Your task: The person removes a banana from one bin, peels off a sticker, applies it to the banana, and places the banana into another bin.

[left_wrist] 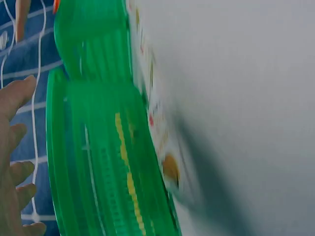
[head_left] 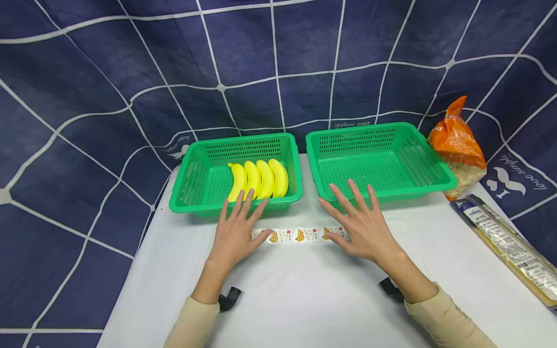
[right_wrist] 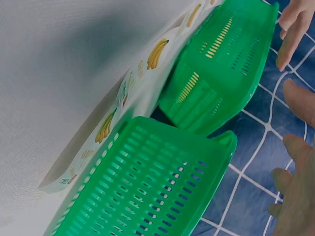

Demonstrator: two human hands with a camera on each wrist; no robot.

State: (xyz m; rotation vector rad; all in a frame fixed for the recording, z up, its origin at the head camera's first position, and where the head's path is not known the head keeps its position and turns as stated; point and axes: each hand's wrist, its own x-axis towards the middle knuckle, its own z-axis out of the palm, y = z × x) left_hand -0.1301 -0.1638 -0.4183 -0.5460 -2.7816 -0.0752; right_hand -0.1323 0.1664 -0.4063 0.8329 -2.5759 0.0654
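Both hands hover over the white table with fingers spread and nothing held. My left hand (head_left: 237, 237) is in front of the left green basket (head_left: 217, 186), its fingertips near the front rim in the head view. Inside that basket several yellow bananas (head_left: 266, 179) lie side by side toward the right. My right hand (head_left: 363, 232) is before the right green basket (head_left: 361, 169), which holds nothing visible. Between the hands a strip of banana-printed labels (head_left: 300, 236) lies on the table, its ends partly covered by the hands; the right wrist view shows the label strip (right_wrist: 103, 129) along the baskets' front.
An orange-topped plastic bag (head_left: 457, 140) leans by the right basket's outer end. Along the table's right edge lies a long flat package (head_left: 513, 241) with printed text. A dark blue cloth (head_left: 304, 53) with white lines hangs behind the baskets and at both sides.
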